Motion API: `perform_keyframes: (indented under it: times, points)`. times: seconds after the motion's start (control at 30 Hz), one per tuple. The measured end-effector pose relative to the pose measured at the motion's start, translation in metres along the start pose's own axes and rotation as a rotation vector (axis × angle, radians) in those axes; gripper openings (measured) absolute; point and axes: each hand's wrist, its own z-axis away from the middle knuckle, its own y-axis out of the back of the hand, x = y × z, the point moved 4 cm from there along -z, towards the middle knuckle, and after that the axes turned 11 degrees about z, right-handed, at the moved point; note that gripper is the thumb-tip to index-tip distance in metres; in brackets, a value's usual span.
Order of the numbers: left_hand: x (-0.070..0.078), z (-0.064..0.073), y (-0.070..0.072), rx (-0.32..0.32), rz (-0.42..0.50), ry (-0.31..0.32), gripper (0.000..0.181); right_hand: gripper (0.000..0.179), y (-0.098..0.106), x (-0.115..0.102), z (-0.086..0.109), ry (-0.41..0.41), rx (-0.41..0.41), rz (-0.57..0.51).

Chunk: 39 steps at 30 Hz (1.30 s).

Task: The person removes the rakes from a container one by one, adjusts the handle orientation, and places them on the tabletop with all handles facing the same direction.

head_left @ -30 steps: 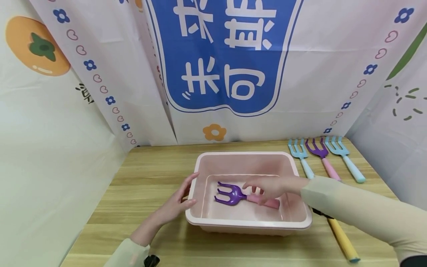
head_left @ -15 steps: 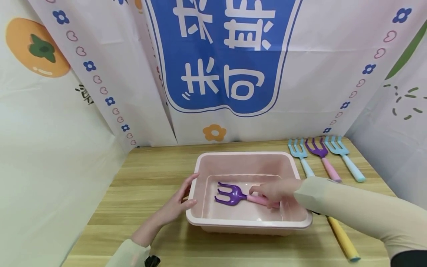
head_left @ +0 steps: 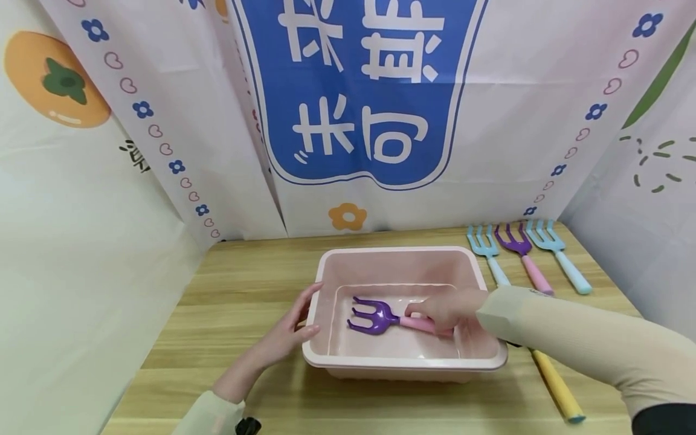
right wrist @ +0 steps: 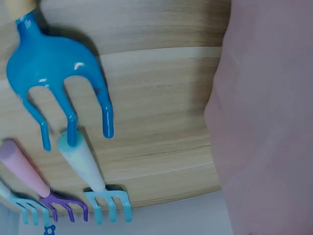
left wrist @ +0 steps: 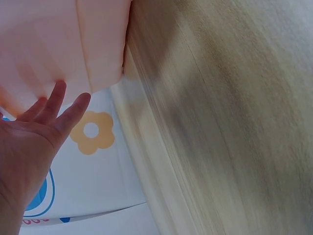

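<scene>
A pink plastic basin (head_left: 405,364) stands on the wooden table, and a hand rake (head_left: 380,317) with purple tines and a pink handle lies inside it, tines to the left. My right hand (head_left: 446,308) reaches in over the right rim, its curled fingers gripping the pink handle. At the basin's left side, my left hand (head_left: 285,332) rests with spread fingers on the rim and outer wall. The left wrist view shows those extended fingers (left wrist: 57,100) against the wall. In the right wrist view, the basin's side (right wrist: 269,122) hides my right hand.
Right of the basin lie a light blue hand rake (head_left: 484,244), a purple one (head_left: 519,244) and another light blue one (head_left: 549,241). A bright blue hand rake (right wrist: 54,58) with a yellow handle (head_left: 557,386) lies nearer, partly under my right sleeve. Printed cloth (head_left: 435,205) hangs behind.
My right hand has moved slightly right along the handle, and its fingers have closed round it. My left hand keeps its place on the basin.
</scene>
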Motion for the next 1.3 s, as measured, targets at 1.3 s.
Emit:
perform_keyframes:
  times: [1.3]
  points:
    - [0.0, 0.0, 0.0, -0.015, 0.023, -0.027, 0.072, 0.066, 0.076, 0.022, 0.082, 0.145, 0.217, -0.494]
